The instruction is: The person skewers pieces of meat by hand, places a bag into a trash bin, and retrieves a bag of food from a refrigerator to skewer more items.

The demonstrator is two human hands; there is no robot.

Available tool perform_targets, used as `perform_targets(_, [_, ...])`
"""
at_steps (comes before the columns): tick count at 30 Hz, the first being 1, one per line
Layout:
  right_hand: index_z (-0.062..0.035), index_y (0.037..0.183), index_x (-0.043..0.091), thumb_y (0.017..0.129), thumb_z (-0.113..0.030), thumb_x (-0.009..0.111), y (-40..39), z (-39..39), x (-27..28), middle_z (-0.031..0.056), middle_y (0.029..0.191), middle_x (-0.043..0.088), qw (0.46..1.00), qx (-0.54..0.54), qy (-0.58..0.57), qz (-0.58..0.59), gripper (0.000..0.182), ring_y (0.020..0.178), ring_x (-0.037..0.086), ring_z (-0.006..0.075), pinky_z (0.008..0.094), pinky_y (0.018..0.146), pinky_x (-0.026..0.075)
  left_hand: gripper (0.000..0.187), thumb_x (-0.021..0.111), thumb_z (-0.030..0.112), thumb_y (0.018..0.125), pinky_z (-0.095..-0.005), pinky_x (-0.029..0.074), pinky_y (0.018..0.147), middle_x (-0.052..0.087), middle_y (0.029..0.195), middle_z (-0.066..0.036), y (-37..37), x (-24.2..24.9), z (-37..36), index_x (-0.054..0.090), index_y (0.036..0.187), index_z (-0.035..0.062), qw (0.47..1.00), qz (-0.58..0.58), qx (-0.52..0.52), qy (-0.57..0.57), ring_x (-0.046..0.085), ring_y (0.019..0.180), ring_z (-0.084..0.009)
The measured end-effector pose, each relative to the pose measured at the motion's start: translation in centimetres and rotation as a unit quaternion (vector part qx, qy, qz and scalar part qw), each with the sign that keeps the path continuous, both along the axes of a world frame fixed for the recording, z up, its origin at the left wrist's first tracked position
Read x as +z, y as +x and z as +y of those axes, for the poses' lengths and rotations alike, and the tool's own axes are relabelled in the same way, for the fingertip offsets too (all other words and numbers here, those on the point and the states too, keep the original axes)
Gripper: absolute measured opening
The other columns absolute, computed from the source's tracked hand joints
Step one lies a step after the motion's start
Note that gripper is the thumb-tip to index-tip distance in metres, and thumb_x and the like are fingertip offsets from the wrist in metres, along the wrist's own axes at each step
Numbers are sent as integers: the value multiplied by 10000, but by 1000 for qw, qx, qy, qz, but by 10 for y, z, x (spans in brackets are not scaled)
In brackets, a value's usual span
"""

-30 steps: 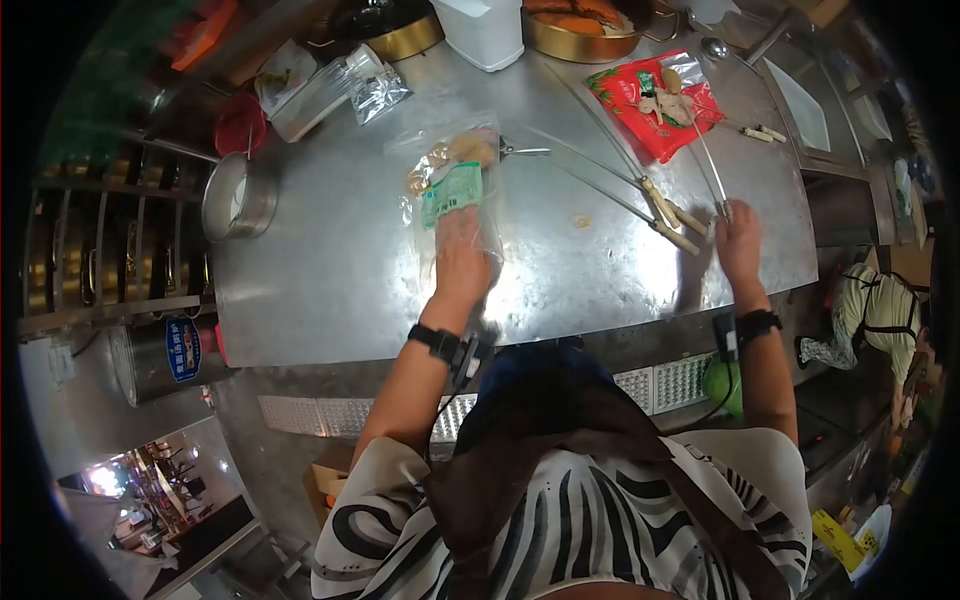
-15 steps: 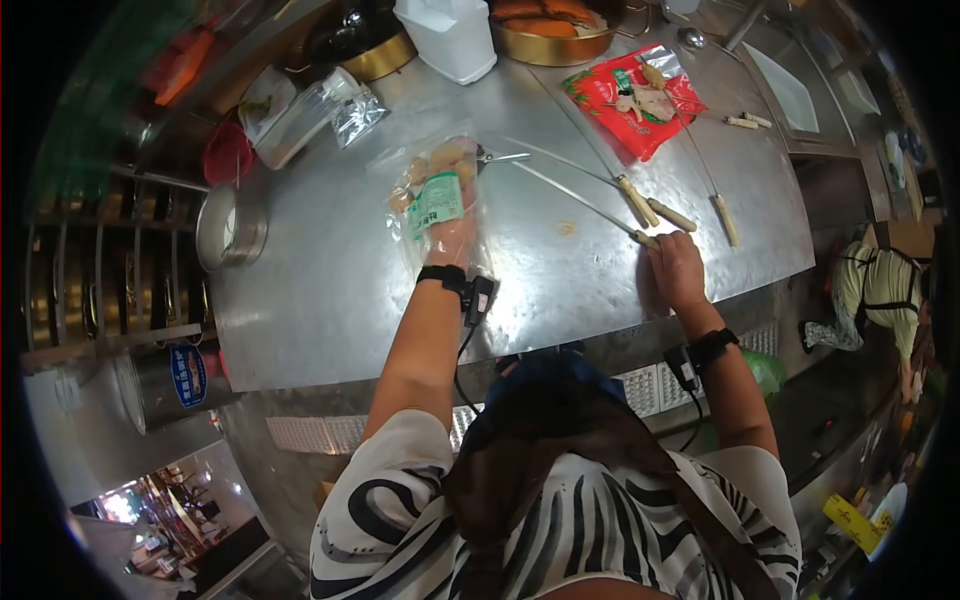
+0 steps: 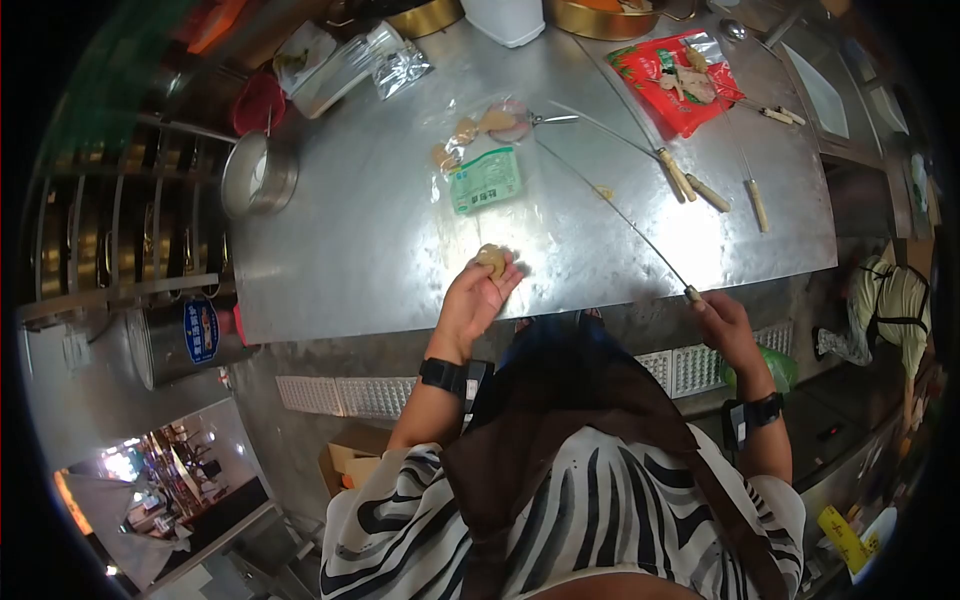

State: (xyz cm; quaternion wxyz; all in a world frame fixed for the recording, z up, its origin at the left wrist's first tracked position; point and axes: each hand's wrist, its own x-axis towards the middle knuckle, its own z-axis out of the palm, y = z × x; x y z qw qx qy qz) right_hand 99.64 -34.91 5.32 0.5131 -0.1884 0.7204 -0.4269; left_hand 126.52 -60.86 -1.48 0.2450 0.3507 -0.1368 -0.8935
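Observation:
My left hand (image 3: pixel 478 300) is near the table's front edge, its fingers around a tan food piece (image 3: pixel 490 257) whose exact kind I cannot make out. My right hand (image 3: pixel 725 322) grips a long metal skewer (image 3: pixel 640 232) by its wooden handle; the rod slants up and left across the table. Beyond my left hand lies a clear plastic bag (image 3: pixel 487 180) with a green label and several tan pieces inside. Scissors (image 3: pixel 556 119) rest at the bag's right side. Other wooden-handled skewers (image 3: pixel 676 176) lie farther right.
Skewered food lies on a red packet (image 3: pixel 668 75) at the back right. A metal pot (image 3: pixel 258 175) stands on the left, near a red bowl (image 3: pixel 259 103). A white container (image 3: pixel 504 20) and gold pans line the back. Another person (image 3: pixel 893 310) is bent over at right.
My left hand has come out of the bag towards me with a tan piece in it. My right hand has drawn the skewer back and right, past the table's edge. The view has shifted.

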Motion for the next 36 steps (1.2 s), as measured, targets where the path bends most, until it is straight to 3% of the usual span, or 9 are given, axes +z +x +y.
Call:
perform_targets(3, [-70, 855, 552, 892, -210, 537, 20, 15, 3, -80, 605, 412, 999, -27, -35, -16, 145, 497, 343, 6, 179, 433, 261, 260, 389, 265, 929, -399, 430, 871, 544, 990, -139, 23, 17, 9, 489, 1059, 63, 990, 140, 13, 21, 523, 896, -226])
perform_targets(7, [-56, 875, 555, 890, -187, 542, 51, 24, 12, -70, 625, 431, 993, -27, -102, -45, 132, 531, 366, 13, 182, 463, 297, 315, 398, 343, 923, -381, 436, 842, 568, 870, -90, 33, 26, -1, 504, 1017, 62, 974, 220, 43, -22, 537, 813, -203])
perform_targets(13, [-26, 968, 587, 893, -168, 533, 81, 18, 23, -26, 703, 523, 991, 91, -101, 9, 169, 601, 435, 38, 200, 539, 377, 332, 399, 339, 918, -360, 441, 811, 544, 844, -88, 17, 59, -21, 501, 970, 27, 972, 123, 200, 3, 523, 769, -198])
perform_targets(15, [-13, 922, 559, 904, -183, 521, 89, 15, 26, -45, 646, 455, 985, 112, -120, 56, 175, 573, 376, 33, 192, 510, 330, 341, 403, 349, 913, -346, 437, 776, 533, 834, -86, 18, 61, -28, 499, 954, 24, 967, 139, 215, 18, 508, 751, -196])
perform_targets(17, [-11, 930, 574, 890, -173, 538, 91, 17, 30, -14, 684, 507, 987, 118, -92, 66, 171, 614, 425, 46, 205, 555, 370, 350, 407, 358, 908, -332, 433, 742, 522, 824, -85, 22, 61, -33, 498, 938, 21, 960, 156, 228, 34, 493, 733, -195])
perform_targets(23, [-7, 904, 582, 858, -149, 574, 103, 27, 33, 41, 745, 588, 982, 129, -81, 114, 150, 693, 518, 83, 240, 631, 428, 407, 375, 421, 903, -282, 348, 615, 460, 792, -71, 32, 64, -43, 485, 895, 30, 960, 225, 167, -30, 395, 659, -175])
perform_targets(31, [0, 879, 573, 810, -97, 601, 108, 43, 27, 73, 760, 585, 965, 132, -114, 194, 122, 716, 551, 131, 249, 657, 431, 432, 315, 426, 932, -302, 363, 614, 491, 806, -48, 35, 64, -44, 515, 864, 49, 928, 83, 206, -297, 444, 684, -165])
perform_targets(35, [4, 866, 574, 821, -117, 610, 110, 48, 22, 43, 750, 571, 983, 80, -81, 142, 134, 719, 529, 100, 246, 654, 427, 334, 370, 334, 918, -304, 395, 652, 496, 823, -54, 34, 61, -47, 505, 876, 31, 944, 114, 220, -218, 473, 737, -180])
perform_targets(36, [3, 862, 577, 825, -125, 613, 111, 49, 22, 30, 740, 564, 991, 50, -61, 111, 138, 710, 519, 88, 242, 644, 424, 290, 390, 283, 899, -318, 416, 688, 498, 848, -72, 33, 56, -50, 487, 905, 10, 963, 139, 207, -105, 484, 770, -197])
